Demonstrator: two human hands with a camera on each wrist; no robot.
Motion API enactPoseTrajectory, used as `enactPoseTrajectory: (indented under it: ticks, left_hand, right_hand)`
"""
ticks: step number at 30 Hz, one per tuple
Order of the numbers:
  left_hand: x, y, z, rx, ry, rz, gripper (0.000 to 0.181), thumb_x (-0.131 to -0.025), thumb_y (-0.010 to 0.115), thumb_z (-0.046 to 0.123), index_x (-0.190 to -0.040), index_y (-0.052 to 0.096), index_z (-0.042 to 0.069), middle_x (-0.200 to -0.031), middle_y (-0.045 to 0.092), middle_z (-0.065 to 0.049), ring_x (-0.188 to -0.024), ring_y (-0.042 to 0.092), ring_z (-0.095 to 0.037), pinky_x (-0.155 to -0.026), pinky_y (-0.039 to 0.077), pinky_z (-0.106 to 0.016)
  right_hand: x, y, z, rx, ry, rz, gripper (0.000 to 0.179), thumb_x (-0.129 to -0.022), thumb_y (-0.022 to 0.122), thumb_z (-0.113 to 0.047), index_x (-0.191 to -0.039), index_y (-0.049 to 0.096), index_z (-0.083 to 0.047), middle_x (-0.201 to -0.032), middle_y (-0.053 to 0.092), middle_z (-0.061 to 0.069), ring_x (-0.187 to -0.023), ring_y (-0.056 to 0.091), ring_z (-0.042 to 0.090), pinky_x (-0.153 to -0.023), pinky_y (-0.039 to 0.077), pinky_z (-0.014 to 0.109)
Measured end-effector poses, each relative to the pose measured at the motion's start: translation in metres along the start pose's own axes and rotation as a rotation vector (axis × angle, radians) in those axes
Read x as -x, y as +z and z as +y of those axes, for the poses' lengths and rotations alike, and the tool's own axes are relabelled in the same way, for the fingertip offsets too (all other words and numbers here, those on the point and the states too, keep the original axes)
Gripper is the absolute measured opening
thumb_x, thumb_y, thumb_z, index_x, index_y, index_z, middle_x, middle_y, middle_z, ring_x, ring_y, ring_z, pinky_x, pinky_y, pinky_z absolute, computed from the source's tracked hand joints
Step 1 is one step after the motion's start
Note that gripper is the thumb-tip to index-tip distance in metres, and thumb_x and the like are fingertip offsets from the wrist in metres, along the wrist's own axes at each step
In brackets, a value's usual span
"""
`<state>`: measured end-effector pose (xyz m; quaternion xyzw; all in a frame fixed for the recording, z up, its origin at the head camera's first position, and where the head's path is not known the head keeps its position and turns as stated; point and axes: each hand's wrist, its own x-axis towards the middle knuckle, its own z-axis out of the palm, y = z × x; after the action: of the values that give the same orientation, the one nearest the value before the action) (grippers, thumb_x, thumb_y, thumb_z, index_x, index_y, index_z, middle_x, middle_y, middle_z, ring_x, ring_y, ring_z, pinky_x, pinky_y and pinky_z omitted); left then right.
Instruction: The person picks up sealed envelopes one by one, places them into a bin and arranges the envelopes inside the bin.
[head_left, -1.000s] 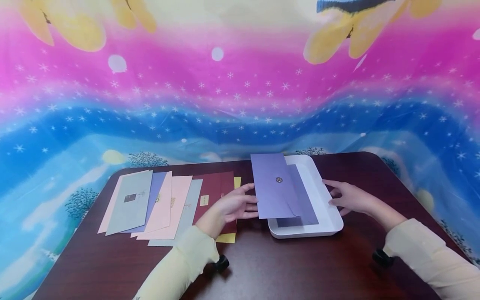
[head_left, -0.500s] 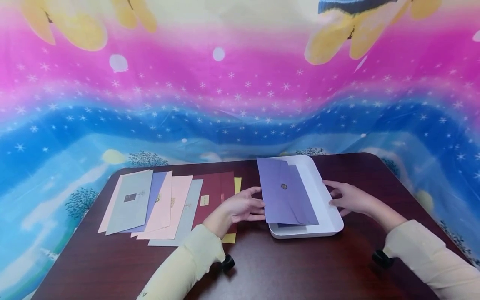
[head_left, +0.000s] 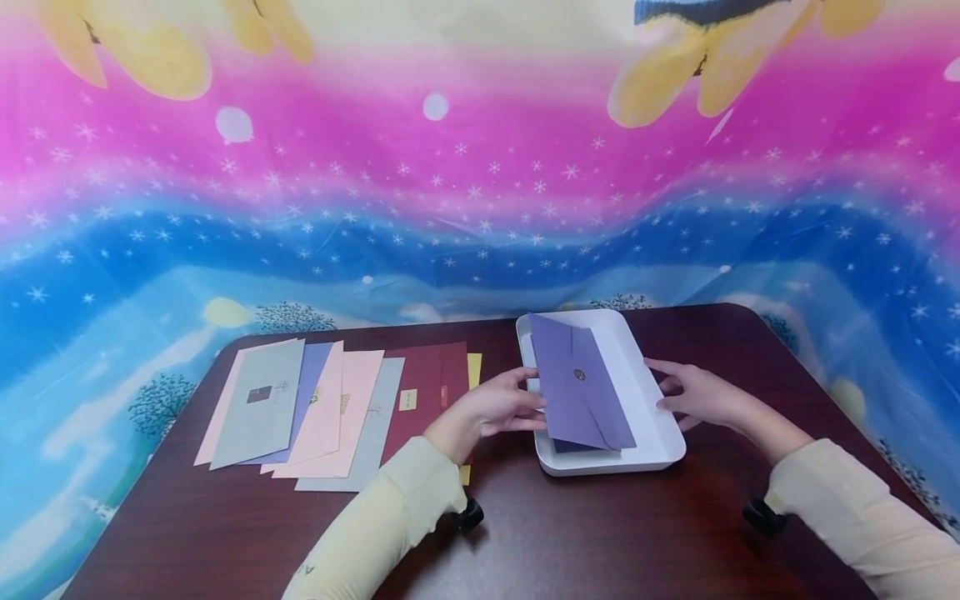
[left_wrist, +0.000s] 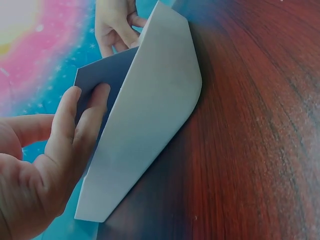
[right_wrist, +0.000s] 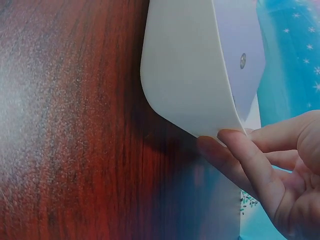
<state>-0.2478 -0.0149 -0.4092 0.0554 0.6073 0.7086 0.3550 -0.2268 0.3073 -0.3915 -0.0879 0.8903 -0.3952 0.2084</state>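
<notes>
A purple envelope [head_left: 577, 367] with a small round seal leans in the white tray [head_left: 667, 446], its left side raised. Another purple envelope [head_left: 588, 451] lies under it, mostly covered. At the raised side is my left hand [head_left: 502, 408]. Its straight fingers [left_wrist: 92, 117] press on the underside of the upper envelope, just above the tray's rim. My right hand [head_left: 701, 393] holds the tray's right wall, and in the right wrist view its fingertips pinch near a corner of the rim.
Left of the tray, several overlapping envelopes lie on the dark wood table [head_left: 555, 542]: grey [head_left: 255, 408], pink [head_left: 322, 417], maroon [head_left: 427, 379] and yellow [head_left: 476, 371] ones among them. A patterned curtain [head_left: 480, 208] hangs behind the table.
The left hand has moved to the right with the upper purple envelope, which now tilts inside the tray instead of overhanging its left side. The right hand has stayed at the tray.
</notes>
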Motion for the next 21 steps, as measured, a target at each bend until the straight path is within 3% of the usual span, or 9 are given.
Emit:
enactPoseTrajectory:
  ticks: [13, 21]
  left_hand:
    - [0.0, 0.009, 0.001, -0.005, -0.063, 0.051, 0.063, -0.103, 0.056, 0.0, -0.16, 0.029, 0.002, -0.119, 0.064, -0.018, -0.094, 0.067, -0.024, -0.09, 0.057, -0.039]
    - [0.01, 0.011, 0.004, -0.002, -0.087, 0.032, 0.072, -0.104, 0.055, 0.004, -0.164, 0.014, 0.004, -0.15, 0.044, -0.027, -0.121, 0.061, -0.038, -0.093, 0.055, -0.04]
  right_hand:
    - [-0.001, 0.002, 0.001, -0.008, -0.009, -0.005, 0.076, -0.097, 0.062, 0.005, -0.156, 0.016, 0.013, -0.115, 0.061, 0.031, -0.097, 0.069, 0.034, -0.07, 0.062, 0.045]
    - [0.0, 0.0, 0.001, -0.005, -0.009, -0.005, 0.075, -0.097, 0.062, 0.005, -0.156, 0.016, 0.014, -0.115, 0.061, 0.031, -0.098, 0.068, 0.034, -0.07, 0.062, 0.044]
